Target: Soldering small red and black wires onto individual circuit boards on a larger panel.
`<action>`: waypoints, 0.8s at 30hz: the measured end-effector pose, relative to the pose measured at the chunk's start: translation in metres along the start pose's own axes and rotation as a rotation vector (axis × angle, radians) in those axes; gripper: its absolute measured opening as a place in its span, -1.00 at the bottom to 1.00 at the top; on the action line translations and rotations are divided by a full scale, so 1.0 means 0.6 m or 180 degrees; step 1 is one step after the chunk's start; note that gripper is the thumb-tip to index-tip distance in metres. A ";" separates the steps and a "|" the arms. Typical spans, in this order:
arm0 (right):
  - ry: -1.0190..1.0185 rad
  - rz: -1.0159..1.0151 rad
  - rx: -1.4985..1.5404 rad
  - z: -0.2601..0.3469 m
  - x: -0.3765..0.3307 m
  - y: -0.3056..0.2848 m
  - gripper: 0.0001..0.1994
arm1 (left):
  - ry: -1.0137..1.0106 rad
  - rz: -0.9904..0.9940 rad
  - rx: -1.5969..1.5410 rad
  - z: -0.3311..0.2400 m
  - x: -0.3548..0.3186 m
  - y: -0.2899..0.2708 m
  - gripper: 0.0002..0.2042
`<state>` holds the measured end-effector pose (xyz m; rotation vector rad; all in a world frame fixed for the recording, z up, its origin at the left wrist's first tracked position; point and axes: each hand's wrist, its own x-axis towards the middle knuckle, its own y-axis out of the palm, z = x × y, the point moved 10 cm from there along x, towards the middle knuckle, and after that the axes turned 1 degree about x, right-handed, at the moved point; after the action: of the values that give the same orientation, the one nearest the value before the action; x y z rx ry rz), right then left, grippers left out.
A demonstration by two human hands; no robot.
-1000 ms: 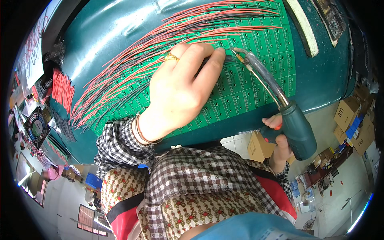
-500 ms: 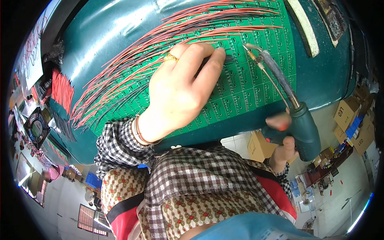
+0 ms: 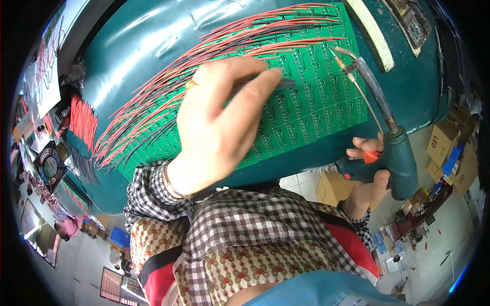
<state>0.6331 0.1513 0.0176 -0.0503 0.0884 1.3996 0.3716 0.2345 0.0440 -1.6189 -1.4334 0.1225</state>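
Observation:
Across a panel of green circuit boards [image 3: 326, 118] lie long rows of red and black wires [image 3: 171, 76], fanning out toward the left. My left hand [image 3: 217, 115] is over the middle of the panel, its thumb and fingers pinched around black wires [image 3: 288, 84] whose ends stick out past the fingertips. To the right, my right hand [image 3: 371, 187] grips a green soldering gun [image 3: 400, 160] with an orange trigger. The gun's metal tip points up and left above the panel's right part, near the red wire ends. The palm is partly hidden behind the gun's body.
Bundles of cut red wires [image 3: 83, 121] and black wires [image 3: 84, 166] lie at the left, near a small black fan [image 3: 49, 162]. A pale curved strip [image 3: 372, 35] and a dark, stained tray [image 3: 408, 25] are at the far right. Cardboard boxes [image 3: 443, 145] stand beyond the table.
The soldering gun in my right hand has moved right, its tip farther from my left hand. My left hand has shifted slightly left and down. The whole view has moved a little.

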 end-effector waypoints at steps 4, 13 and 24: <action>0.0005 0.0121 -0.0165 0.004 0.007 0.005 -0.24 | -0.0134 0.0310 0.0235 -0.006 0.010 0.045 -0.62; 0.0191 0.0231 -0.0305 -0.016 -0.013 0.002 -0.26 | 0.0292 0.0154 0.0302 -0.013 0.005 0.052 -0.66; 0.0567 0.0639 -0.0658 -0.022 -0.017 0.026 -0.34 | 0.0107 0.0113 0.0289 -0.007 0.008 0.042 -0.70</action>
<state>0.6157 0.1426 0.0056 -0.3463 0.0984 1.5990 0.3939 0.2389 0.0316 -1.5655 -1.3548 0.1777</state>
